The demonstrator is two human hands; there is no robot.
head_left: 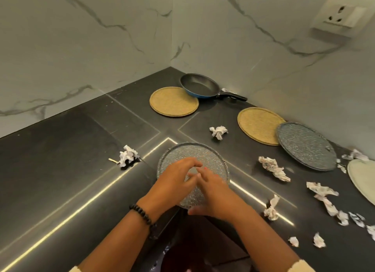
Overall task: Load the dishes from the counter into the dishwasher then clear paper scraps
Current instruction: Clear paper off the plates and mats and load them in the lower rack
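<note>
A speckled grey plate (182, 151) lies at the inner corner of the black counter (60, 170), its near rim hanging over the edge. Both my hands are on it. My left hand (174, 180), with a bead bracelet at the wrist, rests on top with curved fingers. My right hand (215, 192) has its fingers on top and its thumb under the near rim. A second, darker speckled plate (306, 145) and a white plate (363, 178) lie to the right. A blue frying pan (199, 86) sits in the far corner. Crumpled paper scraps (273, 168) are scattered about.
Two round woven mats (174, 101) (260, 125) lie on the counter; the pan and the darker plate each overlap one. More scraps sit at left (128, 156), centre (218, 131) and along the right side (322, 190). Marble walls close the corner; a socket (341, 13) is at upper right.
</note>
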